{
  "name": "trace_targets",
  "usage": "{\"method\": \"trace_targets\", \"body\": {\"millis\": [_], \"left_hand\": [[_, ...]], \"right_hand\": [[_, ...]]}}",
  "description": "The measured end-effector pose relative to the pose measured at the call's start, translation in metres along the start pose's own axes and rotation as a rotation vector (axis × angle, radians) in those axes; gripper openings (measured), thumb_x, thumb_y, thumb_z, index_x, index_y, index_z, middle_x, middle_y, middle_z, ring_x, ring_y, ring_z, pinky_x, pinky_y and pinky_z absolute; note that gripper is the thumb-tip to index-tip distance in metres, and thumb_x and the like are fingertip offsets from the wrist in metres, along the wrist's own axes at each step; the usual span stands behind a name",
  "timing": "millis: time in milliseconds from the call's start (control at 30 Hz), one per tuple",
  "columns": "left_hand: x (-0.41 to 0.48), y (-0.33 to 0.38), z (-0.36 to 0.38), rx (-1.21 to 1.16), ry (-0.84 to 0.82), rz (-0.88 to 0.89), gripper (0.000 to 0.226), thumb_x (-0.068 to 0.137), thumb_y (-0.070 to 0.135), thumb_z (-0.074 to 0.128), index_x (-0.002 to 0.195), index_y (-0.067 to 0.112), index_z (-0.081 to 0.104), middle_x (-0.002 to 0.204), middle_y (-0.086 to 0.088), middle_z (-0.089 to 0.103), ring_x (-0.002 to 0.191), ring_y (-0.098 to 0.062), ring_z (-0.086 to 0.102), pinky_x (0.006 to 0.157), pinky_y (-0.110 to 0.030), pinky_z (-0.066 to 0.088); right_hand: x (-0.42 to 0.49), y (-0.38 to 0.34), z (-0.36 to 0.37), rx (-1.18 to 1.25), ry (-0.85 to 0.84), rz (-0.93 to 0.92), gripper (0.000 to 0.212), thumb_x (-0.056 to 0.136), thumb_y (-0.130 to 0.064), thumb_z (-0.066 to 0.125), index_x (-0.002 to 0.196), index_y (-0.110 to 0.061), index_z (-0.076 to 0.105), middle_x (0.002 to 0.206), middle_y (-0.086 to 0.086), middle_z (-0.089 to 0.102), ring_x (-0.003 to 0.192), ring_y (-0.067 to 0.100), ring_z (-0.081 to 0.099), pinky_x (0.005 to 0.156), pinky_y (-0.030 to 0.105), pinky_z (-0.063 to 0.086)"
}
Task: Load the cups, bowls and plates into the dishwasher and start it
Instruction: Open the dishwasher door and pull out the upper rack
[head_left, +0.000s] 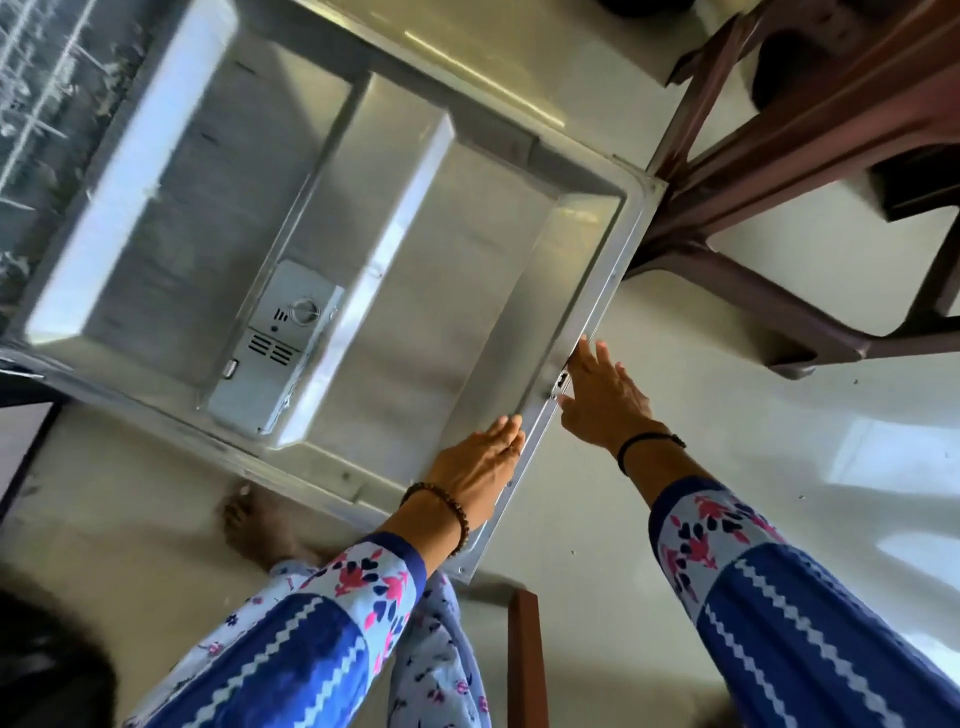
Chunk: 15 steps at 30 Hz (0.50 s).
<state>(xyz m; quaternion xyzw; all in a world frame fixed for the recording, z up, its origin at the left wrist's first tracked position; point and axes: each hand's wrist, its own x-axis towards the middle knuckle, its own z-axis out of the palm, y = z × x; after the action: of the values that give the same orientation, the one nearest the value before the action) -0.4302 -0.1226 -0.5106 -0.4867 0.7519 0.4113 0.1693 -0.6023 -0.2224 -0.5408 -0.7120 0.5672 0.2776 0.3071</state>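
Observation:
The dishwasher door lies open and flat below me, its steel inner face up, with the detergent dispenser near its middle. Part of a wire rack shows inside the machine at the top left, blurred. My left hand lies with straight fingers on the door's near edge. My right hand touches the same edge a little further along, fingers spread beside the latch. Neither hand holds anything. No cups, bowls or plates are in view.
A dark brown plastic chair stands close to the door's right corner on the pale floor. My bare foot is beside the door's left side. A brown wooden post rises at the bottom centre.

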Motion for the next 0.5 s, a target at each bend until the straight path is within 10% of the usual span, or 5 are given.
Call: {"method": "trace_targets", "body": {"millis": [500], "left_hand": [[0.029,-0.016,0.012,-0.114,-0.071,-0.042,0.074,0.094,-0.006,0.044,0.156,0.013,0.009,0.165,0.003,-0.006,0.151,-0.014,0.007,0.114,-0.036,0.035]], "right_hand": [[0.041,0.011,0.028,0.005,-0.111,0.073,0.076,0.101,-0.038,0.049,0.159,-0.012,0.009,0.168,0.007,-0.003,0.155,0.030,0.000,0.125,0.046,0.016]]}}
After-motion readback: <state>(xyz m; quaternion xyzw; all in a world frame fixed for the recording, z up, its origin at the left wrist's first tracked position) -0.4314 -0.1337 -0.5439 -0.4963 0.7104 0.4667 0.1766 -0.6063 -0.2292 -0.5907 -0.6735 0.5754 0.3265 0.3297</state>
